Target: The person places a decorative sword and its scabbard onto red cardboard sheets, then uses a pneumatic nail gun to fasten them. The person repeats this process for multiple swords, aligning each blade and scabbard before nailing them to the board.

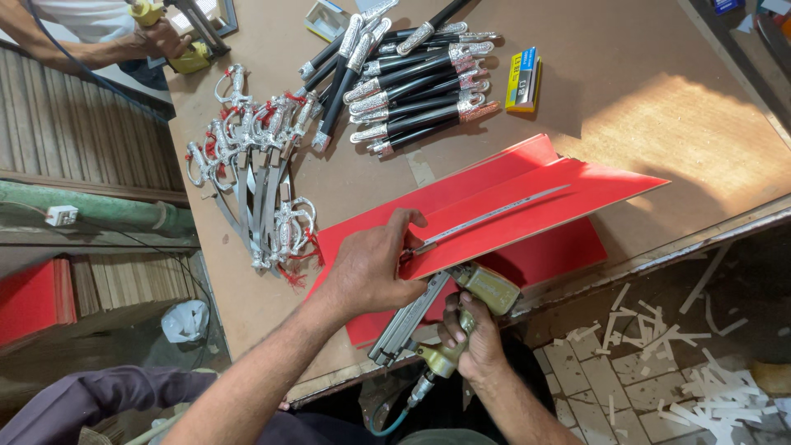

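My left hand (372, 265) presses down on the near end of a red board (527, 210) that lies tilted on top of other red boards (461, 185), with a thin silver strip (494, 214) running along its face. Below the table edge, my right hand (471, 336) grips the handle of a metallic pneumatic nail gun (449, 305). The gun's nose sits under the red board beside my left hand, and its long magazine points down to the left. A hose (395, 420) leaves the bottom of the handle.
Black scabbards with silver fittings (412, 78) lie piled at the table's far side, beside curved swords with silver hilts and red tassels (255, 165). A small yellow-blue box (522, 80) lies nearby. Another person's hand (156, 37) holds a yellow tool at top left. White scraps (700, 363) litter the floor.
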`<state>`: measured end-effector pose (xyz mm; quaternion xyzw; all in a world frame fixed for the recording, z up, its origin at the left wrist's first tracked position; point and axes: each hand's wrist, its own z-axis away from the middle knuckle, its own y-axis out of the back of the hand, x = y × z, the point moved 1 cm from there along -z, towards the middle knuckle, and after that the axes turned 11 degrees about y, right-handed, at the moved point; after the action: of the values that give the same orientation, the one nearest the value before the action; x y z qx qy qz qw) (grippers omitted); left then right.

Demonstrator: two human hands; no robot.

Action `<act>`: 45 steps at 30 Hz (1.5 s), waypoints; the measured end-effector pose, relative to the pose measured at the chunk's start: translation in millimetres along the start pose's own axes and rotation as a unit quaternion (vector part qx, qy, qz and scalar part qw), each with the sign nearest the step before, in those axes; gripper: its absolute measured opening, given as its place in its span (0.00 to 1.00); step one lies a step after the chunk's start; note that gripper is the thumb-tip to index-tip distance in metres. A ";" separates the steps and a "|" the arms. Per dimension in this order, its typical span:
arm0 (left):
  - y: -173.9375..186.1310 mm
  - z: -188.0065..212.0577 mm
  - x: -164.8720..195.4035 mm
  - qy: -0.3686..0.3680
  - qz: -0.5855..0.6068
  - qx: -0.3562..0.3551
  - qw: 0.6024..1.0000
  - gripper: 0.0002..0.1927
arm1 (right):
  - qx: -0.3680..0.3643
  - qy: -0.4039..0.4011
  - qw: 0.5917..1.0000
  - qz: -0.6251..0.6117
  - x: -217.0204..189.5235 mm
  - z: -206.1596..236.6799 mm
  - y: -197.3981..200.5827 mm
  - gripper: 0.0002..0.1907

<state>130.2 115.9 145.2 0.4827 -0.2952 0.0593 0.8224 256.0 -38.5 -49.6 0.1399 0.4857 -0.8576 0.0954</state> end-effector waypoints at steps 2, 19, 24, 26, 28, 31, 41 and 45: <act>0.0 0.3 0.7 0.004 -0.001 0.000 1.000 0.38 | 0.018 -0.007 1.000 0.018 0.8 1.4 -0.4 0.12; -4.9 5.7 4.6 -0.014 -0.030 0.024 0.999 0.37 | 0.016 -0.011 1.000 0.016 -2.9 9.0 4.9 0.16; -43.2 34.9 2.6 -0.023 -0.018 0.077 0.997 0.36 | 0.110 0.065 0.990 0.058 -46.4 32.8 58.9 0.16; -72.4 47.6 -1.0 -0.037 -0.038 0.089 0.995 0.38 | 0.295 0.102 0.944 0.104 -80.3 42.2 89.9 0.14; -108.5 56.5 -4.4 -0.047 -0.076 0.085 0.992 0.42 | 0.200 0.171 0.961 0.088 -118.3 57.1 117.1 0.12; -156.1 58.6 -13.2 -0.098 -0.124 0.168 0.973 0.40 | 0.171 0.274 0.938 0.128 -177.2 92.0 153.7 0.11; -186.0 38.0 -46.0 -0.034 0.020 0.232 0.972 0.17 | 0.175 0.357 0.901 0.175 -278.5 158.5 206.9 0.11; -162.6 23.1 -54.5 0.001 0.118 0.169 0.978 0.12 | 0.179 0.344 0.906 0.172 -294.2 158.0 209.5 0.12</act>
<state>137.9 21.3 0.5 0.5769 -0.3351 0.2052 0.7161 572.8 -273.1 -43.4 0.5223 0.2953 -0.7989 0.0419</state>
